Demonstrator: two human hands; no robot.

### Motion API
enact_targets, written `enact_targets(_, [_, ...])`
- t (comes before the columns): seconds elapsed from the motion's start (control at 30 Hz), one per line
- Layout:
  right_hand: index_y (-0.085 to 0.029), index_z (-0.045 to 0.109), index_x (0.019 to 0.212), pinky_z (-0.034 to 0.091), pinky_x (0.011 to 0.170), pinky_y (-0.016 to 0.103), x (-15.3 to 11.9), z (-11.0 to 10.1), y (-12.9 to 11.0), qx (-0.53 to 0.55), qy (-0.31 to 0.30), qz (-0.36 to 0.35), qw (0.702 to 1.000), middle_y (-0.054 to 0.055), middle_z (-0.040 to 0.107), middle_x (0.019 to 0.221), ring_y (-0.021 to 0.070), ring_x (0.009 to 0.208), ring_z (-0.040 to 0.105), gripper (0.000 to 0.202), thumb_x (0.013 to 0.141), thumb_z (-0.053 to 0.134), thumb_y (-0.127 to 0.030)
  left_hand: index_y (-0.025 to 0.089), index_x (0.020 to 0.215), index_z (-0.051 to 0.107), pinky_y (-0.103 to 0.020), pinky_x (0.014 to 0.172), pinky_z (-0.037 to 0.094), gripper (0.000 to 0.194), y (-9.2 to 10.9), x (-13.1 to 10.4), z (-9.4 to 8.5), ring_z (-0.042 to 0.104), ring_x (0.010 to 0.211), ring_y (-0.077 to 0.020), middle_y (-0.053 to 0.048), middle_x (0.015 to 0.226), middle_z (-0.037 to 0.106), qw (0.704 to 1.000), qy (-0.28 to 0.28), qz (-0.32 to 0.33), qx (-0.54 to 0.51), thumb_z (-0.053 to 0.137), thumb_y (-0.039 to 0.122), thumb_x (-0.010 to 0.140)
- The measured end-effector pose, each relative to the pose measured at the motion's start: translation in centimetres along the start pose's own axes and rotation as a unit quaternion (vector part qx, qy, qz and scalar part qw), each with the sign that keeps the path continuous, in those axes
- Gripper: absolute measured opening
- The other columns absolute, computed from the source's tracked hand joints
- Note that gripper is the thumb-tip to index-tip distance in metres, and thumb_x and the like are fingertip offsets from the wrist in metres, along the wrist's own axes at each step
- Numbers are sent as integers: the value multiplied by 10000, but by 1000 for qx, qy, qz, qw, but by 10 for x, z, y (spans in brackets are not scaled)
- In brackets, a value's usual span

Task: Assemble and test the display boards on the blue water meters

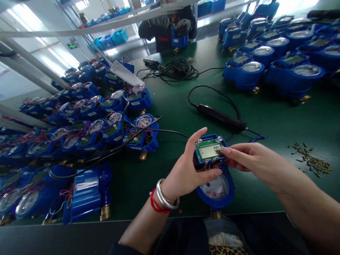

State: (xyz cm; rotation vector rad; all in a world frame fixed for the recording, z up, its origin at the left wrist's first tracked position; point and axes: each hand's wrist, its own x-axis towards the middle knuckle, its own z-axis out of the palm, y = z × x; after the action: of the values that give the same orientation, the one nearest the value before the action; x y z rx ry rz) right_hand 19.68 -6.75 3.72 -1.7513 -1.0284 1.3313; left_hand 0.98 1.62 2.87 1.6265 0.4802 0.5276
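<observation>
Two-handed at the near edge of the green table (170, 109), gripping the display board (209, 151) of a blue meter (215, 190), clamped on its left side with the left hand (186, 172) and pinched at its right edge with the right hand (253, 159). Placed dial-end nearest the body, just short of a black corded tool (221, 117), with small brass-coloured pieces (317, 163) scattered to the right.

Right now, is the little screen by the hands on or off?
It's on: the little screen shows dark digits on its pale face, next to the right hand's thumb.
</observation>
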Motion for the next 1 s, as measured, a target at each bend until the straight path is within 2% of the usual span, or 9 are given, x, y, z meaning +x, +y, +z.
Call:
enact_targets(0.07, [-167,695,750,358,554,259,0,0,-1,9,-3,-1,1000,34,600,673,119,589,462,545,762,606,-705,284,1495,209,-414,1012,498,850,0,0,-1,606,1154,-262,-91,1309,573,1000,-14,0,-19,722,267,817])
enact_targets(0.2, [-169,701,745,352,549,265,-1,0,0,2,5,-11,1000,37,611,662,123,584,466,548,759,608,-710,270,1407,355,-329,923,523,579,-3,-1,1,611,1063,-204,-59,1230,582,999,22,21,10,598,215,884])
enact_targets(0.3, [-171,699,762,345,550,266,-2,1,3,-15,14,-18,1000,35,609,663,124,590,467,564,777,582,-722,265,1355,390,-284,886,528,538,-5,-1,3,613,1014,-172,-44,1200,582,999,33,28,11,622,208,872])
enact_targets(0.47, [-175,668,731,331,541,263,-3,3,6,-21,15,-19,999,29,604,674,120,586,461,558,799,563,-719,256,1307,409,-289,897,526,569,-5,0,3,642,992,-171,-30,1158,617,997,49,33,49,704,207,823])
enact_targets(0.6, [-177,666,699,348,556,258,-3,3,6,-11,24,-22,999,28,610,664,122,595,482,554,789,579,-717,254,1338,402,-324,918,535,609,-3,0,4,649,1040,-206,-51,1205,621,995,58,26,71,726,255,821])
enact_targets(0.7, [-175,687,707,360,569,258,-2,2,7,6,33,-16,999,36,630,673,124,608,502,563,770,593,-727,284,1440,322,-391,976,527,750,-1,-1,6,637,1111,-250,-68,1279,606,995,67,16,74,738,265,816])
enact_targets(0.83, [-171,722,756,360,561,254,0,1,8,26,42,-14,999,35,631,670,118,595,493,564,753,615,-725,339,1519,174,-450,1053,494,913,0,-5,8,627,1162,-263,-67,1330,596,997,59,8,45,746,242,813])
enact_targets(0.9, [-170,728,763,358,554,251,1,0,9,30,42,-19,998,32,626,662,113,586,488,558,757,619,-717,341,1520,182,-450,1069,484,900,1,-9,7,607,1201,-267,-75,1380,563,996,65,12,57,741,258,820])
enact_targets(1.0, [-167,731,765,360,550,250,2,-1,11,22,47,-23,998,35,629,660,112,580,491,558,770,611,-712,305,1509,235,-430,1053,494,809,1,-15,8,608,1192,-257,-90,1370,566,988,103,20,111,701,269,848])
